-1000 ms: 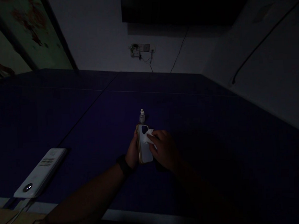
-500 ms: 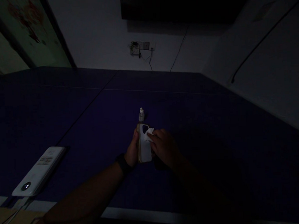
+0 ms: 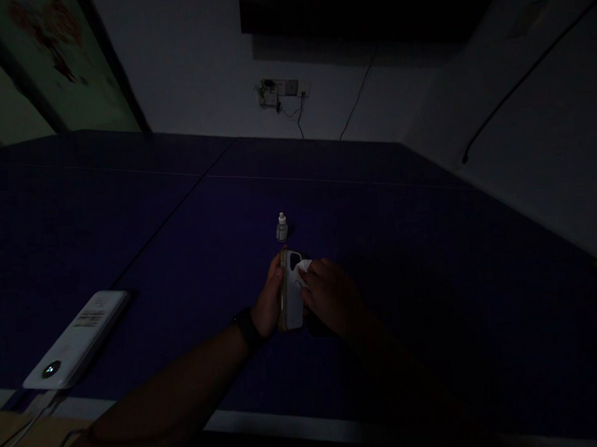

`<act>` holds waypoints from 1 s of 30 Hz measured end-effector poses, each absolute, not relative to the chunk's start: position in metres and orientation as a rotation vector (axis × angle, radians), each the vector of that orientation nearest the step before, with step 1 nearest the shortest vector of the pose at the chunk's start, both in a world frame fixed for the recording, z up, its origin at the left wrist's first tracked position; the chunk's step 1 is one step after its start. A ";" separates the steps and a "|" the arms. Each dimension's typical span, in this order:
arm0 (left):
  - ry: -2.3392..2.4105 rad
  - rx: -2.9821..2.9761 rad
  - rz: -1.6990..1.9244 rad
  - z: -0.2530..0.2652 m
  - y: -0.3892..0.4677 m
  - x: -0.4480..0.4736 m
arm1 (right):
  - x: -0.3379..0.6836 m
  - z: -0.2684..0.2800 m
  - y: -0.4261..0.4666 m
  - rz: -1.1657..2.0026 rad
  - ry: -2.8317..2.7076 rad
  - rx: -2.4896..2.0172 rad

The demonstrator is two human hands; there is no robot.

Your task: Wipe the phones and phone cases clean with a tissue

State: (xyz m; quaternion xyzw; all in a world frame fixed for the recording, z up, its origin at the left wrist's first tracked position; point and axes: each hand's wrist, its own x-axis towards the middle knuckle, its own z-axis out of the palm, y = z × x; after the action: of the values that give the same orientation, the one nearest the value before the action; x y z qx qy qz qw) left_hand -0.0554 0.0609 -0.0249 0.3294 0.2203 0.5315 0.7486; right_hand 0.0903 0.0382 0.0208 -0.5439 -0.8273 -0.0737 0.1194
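A light phone case (image 3: 292, 305) with a tan edge and a camera cutout at its top is gripped along its left side by my left hand (image 3: 267, 302). My right hand (image 3: 328, 292) pinches a white tissue (image 3: 302, 268) against the upper right of the case, near the cutout. Just beyond the case a small bottle (image 3: 281, 228) with a white cap stands upright on the dark blue table (image 3: 219, 241). Below my right hand a dark flat object (image 3: 318, 326) shows in part; its kind is too dim to make out.
To the left lies a white power bank (image 3: 77, 342) with cables (image 3: 26, 424) at its near end. Wall sockets (image 3: 281, 89) with plugs and wires sit beyond the table's far edge, under a dark screen (image 3: 357, 13). The room is very dim.
The phone case has shifted slightly right and tilted, its right side turning away. My left fingers now lie further up its left edge. The tissue has moved a little right and down.
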 end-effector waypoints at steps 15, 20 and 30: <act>0.525 0.617 1.232 -0.024 0.069 -0.057 | 0.085 0.006 0.040 -0.019 -2.172 -1.582; 0.514 0.536 1.238 -0.028 0.075 -0.058 | 0.088 0.008 0.039 0.161 -2.322 -1.441; 0.486 0.536 1.200 -0.030 0.073 -0.059 | 0.088 0.005 0.042 0.149 -2.247 -1.473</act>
State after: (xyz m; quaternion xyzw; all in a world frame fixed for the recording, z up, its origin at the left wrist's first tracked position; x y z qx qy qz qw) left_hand -0.0591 0.0735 -0.0303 0.2467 0.2236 0.5520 0.7645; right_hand 0.0877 0.0416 0.0051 -0.5336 -0.8140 0.0539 0.2232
